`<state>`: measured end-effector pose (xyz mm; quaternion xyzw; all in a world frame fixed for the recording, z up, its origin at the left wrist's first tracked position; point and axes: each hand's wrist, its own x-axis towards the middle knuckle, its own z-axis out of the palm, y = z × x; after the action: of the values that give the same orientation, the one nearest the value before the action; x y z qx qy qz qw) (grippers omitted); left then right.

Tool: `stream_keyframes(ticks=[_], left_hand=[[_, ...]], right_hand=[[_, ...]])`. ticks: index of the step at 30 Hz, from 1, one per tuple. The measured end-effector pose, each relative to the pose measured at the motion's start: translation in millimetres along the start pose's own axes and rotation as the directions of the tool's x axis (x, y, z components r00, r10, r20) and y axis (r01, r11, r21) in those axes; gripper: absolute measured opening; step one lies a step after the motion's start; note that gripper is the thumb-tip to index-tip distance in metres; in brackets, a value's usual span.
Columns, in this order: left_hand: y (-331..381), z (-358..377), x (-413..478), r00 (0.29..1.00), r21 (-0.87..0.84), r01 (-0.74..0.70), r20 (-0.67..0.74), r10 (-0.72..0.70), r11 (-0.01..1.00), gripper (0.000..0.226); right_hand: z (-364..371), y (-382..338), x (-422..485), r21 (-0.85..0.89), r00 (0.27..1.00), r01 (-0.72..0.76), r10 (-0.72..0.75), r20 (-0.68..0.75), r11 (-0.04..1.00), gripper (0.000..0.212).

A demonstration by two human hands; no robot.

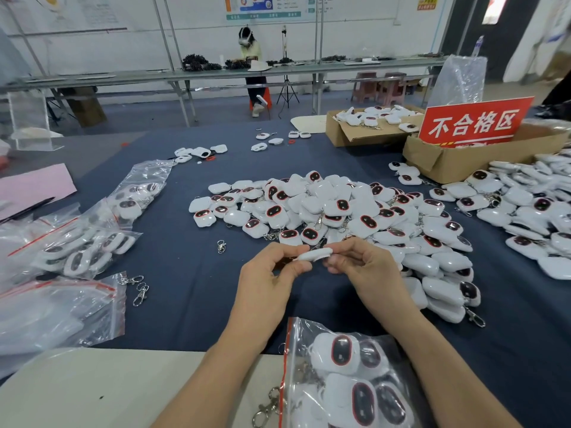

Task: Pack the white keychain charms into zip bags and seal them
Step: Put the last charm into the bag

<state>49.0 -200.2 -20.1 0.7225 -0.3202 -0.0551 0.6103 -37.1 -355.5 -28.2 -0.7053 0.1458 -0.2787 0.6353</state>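
Head view: a single white charm [315, 254] is held edge-on above the blue table cloth [191, 291], in the middle of the scene. The left hand [272, 273] pinches its left end and the right hand [364, 267] pinches its right end, fingers curled round it. I judge this as checking or turning one piece before bagging it. The next move calls for carrying it near, to the zip bag [340, 375] by the right forearm, and finding that bag's red zip strip [285, 362]; whether the strip is open or sealed I cannot tell.

That bag already holds several charms. Filled bags [80, 248] lie at the left, with flat, seemingly empty bags [55, 307] nearer. A loose pile of charms [340, 211] sits just beyond the hands. Far right, two cardboard boxes [355, 131] hold more charms, one behind a red sign [475, 122].
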Motion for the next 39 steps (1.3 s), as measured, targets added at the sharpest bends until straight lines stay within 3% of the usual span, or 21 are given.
stream_keyframes(ticks=[4,8,10,13,18,23,30,37,39], left_hand=[[9,-7,-2,0.998,-0.084,0.027,-0.052,-0.032,0.996,0.027],[23,-37,-10,0.992,-0.077,0.104,-0.07,-0.109,0.992,0.019],[27,-57,-24,0.975,-0.05,0.22,-0.014,-0.221,0.974,0.015],[31,-77,-58,0.923,-0.073,0.384,0.054,-0.381,0.921,0.013],[40,-74,-94,0.839,-0.14,0.542,0.146,-0.524,0.828,0.013],[55,-53,-99,0.813,-0.2,0.577,0.232,-0.534,0.791,0.01],[69,-41,-98,0.808,-0.114,0.559,0.299,-0.508,0.821,0.022],[76,-40,-103,0.8,-0.098,0.55,0.347,-0.49,0.829,0.027],[74,-41,-102,0.799,-0.14,0.56,0.353,-0.487,0.817,0.023]], right_hand=[[0,0,1,-0.005,0.996,-0.016,0.016,0.093,1.0,0.025],[-7,-14,2,-0.072,0.962,-0.117,0.131,0.239,0.991,0.021],[-10,-26,1,-0.182,0.922,-0.153,0.207,0.328,0.971,0.02],[-9,-46,-4,-0.429,0.866,-0.095,0.287,0.409,0.898,0.019],[1,-68,-24,-0.695,0.77,0.012,0.437,0.465,0.719,0.053],[11,-66,-39,-0.673,0.766,0.016,0.424,0.484,0.739,0.038],[9,-72,-38,-0.602,0.787,0.024,0.357,0.504,0.798,0.024],[12,-67,-36,-0.574,0.813,0.022,0.32,0.487,0.819,0.02],[13,-66,-36,-0.577,0.802,0.02,0.332,0.497,0.817,0.03]])
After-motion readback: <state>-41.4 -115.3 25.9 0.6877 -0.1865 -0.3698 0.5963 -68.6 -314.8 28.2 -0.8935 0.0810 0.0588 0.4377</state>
